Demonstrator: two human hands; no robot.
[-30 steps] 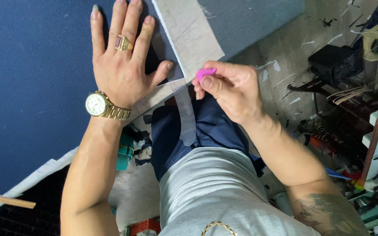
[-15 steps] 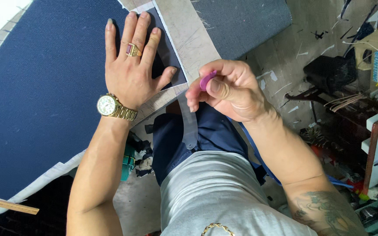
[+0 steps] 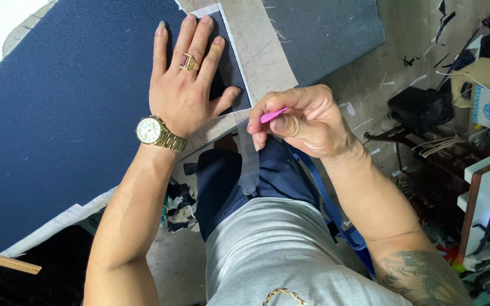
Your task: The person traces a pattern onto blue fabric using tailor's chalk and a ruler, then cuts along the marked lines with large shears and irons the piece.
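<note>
My left hand lies flat, fingers spread, on a large piece of dark blue cloth spread over the table. It wears a gold ring and a gold watch. Under its fingers a small dark blue cloth piece with a white edge rests against the bare wooden tabletop. My right hand hovers at the table's near edge, fingers closed on a thin pink piece of tailor's chalk. A translucent strip hangs from the table edge below it.
A grey cloth lies at the far right of the table. A wooden ruler sticks out at lower left. Boxes, a dark case and cluttered shelves stand on the right; cloth scraps litter the floor.
My right hand has drawn a little away from the cloth edge, still holding the pink chalk. My left hand stays pressed flat on the cloth. The view has shifted slightly.
</note>
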